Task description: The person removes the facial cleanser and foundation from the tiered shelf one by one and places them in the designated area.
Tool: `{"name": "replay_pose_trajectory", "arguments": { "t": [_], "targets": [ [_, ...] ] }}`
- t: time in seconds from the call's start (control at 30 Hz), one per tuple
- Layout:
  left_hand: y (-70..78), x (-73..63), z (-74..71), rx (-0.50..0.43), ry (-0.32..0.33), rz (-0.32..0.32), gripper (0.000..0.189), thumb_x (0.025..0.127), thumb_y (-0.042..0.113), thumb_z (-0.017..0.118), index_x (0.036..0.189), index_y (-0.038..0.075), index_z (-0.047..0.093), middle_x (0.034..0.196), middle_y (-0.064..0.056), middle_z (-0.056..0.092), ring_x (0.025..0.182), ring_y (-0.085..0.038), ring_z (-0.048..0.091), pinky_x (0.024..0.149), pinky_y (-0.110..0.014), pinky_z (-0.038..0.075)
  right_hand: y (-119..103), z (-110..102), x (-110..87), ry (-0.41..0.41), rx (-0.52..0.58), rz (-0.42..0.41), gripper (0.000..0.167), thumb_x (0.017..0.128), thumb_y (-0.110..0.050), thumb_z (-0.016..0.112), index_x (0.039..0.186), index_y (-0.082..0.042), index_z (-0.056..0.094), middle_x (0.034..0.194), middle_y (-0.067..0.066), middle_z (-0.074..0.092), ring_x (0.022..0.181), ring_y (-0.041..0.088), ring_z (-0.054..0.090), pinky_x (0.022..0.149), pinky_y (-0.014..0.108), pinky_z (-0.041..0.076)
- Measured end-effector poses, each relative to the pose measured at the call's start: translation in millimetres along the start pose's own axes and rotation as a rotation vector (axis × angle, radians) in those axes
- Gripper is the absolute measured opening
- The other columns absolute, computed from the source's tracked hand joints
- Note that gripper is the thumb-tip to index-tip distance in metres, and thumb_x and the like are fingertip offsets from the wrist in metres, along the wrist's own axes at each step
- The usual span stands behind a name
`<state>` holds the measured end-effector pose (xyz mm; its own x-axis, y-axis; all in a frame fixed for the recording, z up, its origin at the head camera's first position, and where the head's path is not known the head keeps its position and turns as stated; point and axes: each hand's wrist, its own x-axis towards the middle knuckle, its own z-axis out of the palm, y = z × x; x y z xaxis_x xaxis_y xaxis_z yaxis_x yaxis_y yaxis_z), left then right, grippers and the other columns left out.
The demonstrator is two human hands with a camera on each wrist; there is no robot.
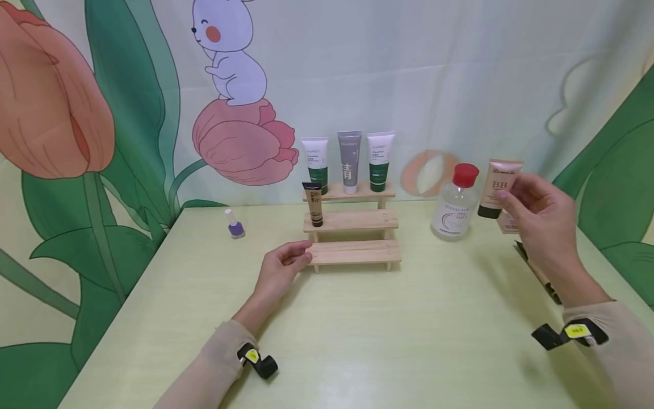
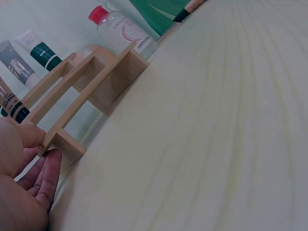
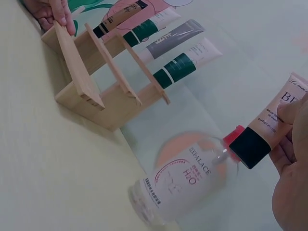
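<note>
A beige sleeve (image 1: pixel 204 369) foremost; the left hand (image 1: pixel 278 270) grips the stepped wooden rack (image 1: pixel 355 253) at eight o'clock; the right hand (image 1: pixel 549 221), at three, pinches a pink "BB" tube (image 1: pixel 498 184).

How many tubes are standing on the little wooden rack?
4. Top shelf: left white tube, centre grey tube, right white tube. Middle shelf: gold tube, left end. None seems hidden.

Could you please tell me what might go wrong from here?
The BB tube, held in the right hand apparently close to the red-capped bottle, might knock it over if swung sideways.
The left hand grips the wooden rack by its bottom step; a tug could topple the tubes above.
The slim gold tube stands at the middle step's left end, so a bump might tip it off.
</note>
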<state>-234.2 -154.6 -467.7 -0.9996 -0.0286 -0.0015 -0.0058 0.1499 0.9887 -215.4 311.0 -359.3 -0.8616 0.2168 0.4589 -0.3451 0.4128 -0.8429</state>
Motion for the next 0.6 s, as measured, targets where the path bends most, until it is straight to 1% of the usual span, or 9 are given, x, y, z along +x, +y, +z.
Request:
{"name": "replay_pose_trajectory", "arguments": {
  "t": [0.17,0.3,0.47,0.6],
  "targets": [
    [-0.5,-0.3,-0.2,0.001,-0.001,-0.005,0.027,0.105,0.008,0.079,0.132,0.012,0.081,0.122,-0.01,0.076,0.104,-0.017,0.068,0.082,-0.019,0.057,12,-8,-13.1,-0.023,-0.036,0.035,0.042,0.109,-0.015,0.074,0.149,-0.006,0.067,0.129,-0.018,0.07,0.113,0.004,0.067,0.092,0.008,0.054],
    [-1.5,-0.5,-1.1,-0.005,0.0,-0.006,0.027,0.105,0.008,0.079,0.131,0.011,0.081,0.121,-0.011,0.076,0.104,-0.016,0.068,0.082,-0.018,0.057,24,-13,-26.3,-0.047,-0.063,0.059,0.041,0.107,-0.014,0.076,0.146,-0.003,0.068,0.124,-0.022,0.07,0.105,0.003,0.067,0.087,0.007,0.054],
    [-0.8,-0.2,-1.1,-0.002,0.003,-0.004,0.026,0.106,0.009,0.078,0.132,0.011,0.081,0.122,-0.011,0.076,0.104,-0.016,0.068,0.083,-0.018,0.057,39,-18,-43.8,-0.081,-0.057,0.089,0.039,0.107,-0.012,0.076,0.146,-0.006,0.07,0.121,-0.024,0.071,0.102,0.001,0.066,0.085,0.006,0.054],
    [1.1,-0.5,-0.7,0.007,0.0,-0.007,0.026,0.106,0.01,0.078,0.132,0.012,0.081,0.123,-0.01,0.076,0.105,-0.017,0.068,0.083,-0.018,0.057,51,-21,-57.3,-0.113,-0.091,0.105,0.037,0.108,-0.013,0.075,0.144,-0.004,0.069,0.117,-0.024,0.07,0.1,-0.001,0.065,0.084,0.005,0.053]
  ]
}}
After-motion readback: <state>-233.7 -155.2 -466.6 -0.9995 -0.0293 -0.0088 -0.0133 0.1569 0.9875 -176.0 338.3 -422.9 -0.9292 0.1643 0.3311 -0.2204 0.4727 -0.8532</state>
